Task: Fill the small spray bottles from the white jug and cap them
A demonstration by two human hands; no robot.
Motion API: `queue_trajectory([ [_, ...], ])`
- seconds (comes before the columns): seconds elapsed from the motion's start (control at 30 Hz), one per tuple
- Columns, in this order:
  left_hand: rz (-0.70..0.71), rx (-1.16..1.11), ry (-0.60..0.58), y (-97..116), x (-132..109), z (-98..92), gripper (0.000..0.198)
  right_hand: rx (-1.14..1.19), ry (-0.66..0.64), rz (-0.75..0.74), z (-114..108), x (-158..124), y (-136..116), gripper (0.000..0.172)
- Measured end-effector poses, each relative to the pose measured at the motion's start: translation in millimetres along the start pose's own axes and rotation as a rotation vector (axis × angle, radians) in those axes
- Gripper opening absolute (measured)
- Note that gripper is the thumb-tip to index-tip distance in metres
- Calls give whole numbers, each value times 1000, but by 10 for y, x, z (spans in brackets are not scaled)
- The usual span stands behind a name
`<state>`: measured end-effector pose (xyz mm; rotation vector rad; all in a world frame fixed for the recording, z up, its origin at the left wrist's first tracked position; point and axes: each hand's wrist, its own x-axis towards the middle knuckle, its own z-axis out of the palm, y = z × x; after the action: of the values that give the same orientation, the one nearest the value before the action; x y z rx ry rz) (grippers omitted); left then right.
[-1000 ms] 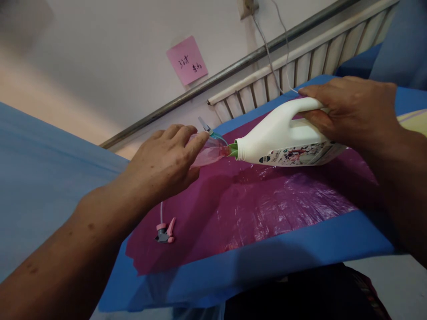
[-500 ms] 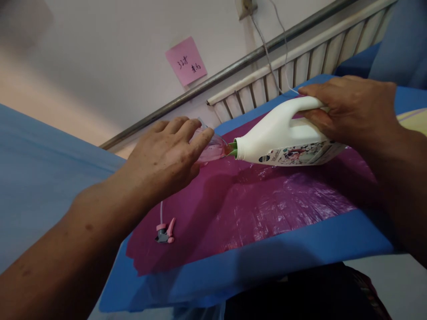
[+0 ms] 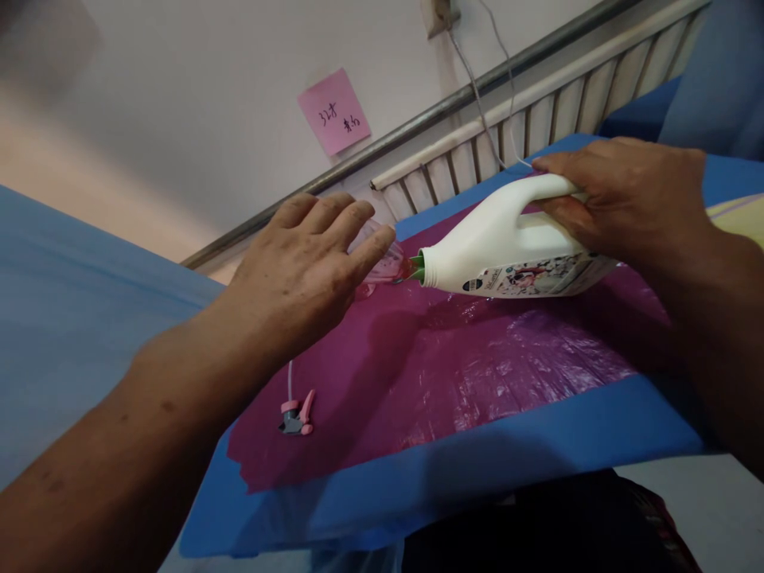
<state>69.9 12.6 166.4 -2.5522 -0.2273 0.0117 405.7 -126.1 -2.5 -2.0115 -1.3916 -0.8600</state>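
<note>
My right hand (image 3: 633,195) is closed round the handle of a white detergent jug (image 3: 507,247), tipped nearly onto its side. The jug's mouth, with a green spout (image 3: 416,268) inside, points left and meets the neck of a clear pink spray bottle (image 3: 385,263). My left hand (image 3: 322,263) is closed on that bottle from the near side and hides much of it. Reddish liquid shows at the spout. The pink and grey spray trigger (image 3: 295,417) lies at the near left on a purple plastic sheet (image 3: 442,382), its white tube pointing away from me.
Under the sheet is a blue table (image 3: 537,438). Behind it run a metal rail (image 3: 411,126) and a white radiator (image 3: 537,127), with cables hanging from a wall socket (image 3: 440,16). A pink paper note (image 3: 335,111) is on the wall. Something yellow (image 3: 743,219) lies at the right.
My left hand has moved slightly right and up, and the spray bottle has turned a little with it. The jug and my right hand have barely moved.
</note>
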Motion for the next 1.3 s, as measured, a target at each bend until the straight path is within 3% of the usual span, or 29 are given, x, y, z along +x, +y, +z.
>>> queue_trajectory([
  [0.3, -13, -186, 65, -40, 25, 40, 50, 16, 8, 12, 19, -7, 23, 47],
  [0.47, 5, -65, 9, -3, 25, -9, 59, 24, -17, 25, 11, 5, 32, 49],
  [0.7, -166, -94, 33, 4, -49, 66, 74, 73, 48, 53, 68, -37, 163, 48],
  [0.97, -283, -398, 218, -28, -150, 557, 95, 233, 114, 177, 46, -124, 230, 42],
  [1.07, -355, -585, 325, 114, -167, 801, 102, 270, 129, 213, 29, -125, 212, 40],
  [1.3, -632, -1084, 426, 573, -244, 1319, 82, 429, 275, 361, 236, -110, 196, 38],
])
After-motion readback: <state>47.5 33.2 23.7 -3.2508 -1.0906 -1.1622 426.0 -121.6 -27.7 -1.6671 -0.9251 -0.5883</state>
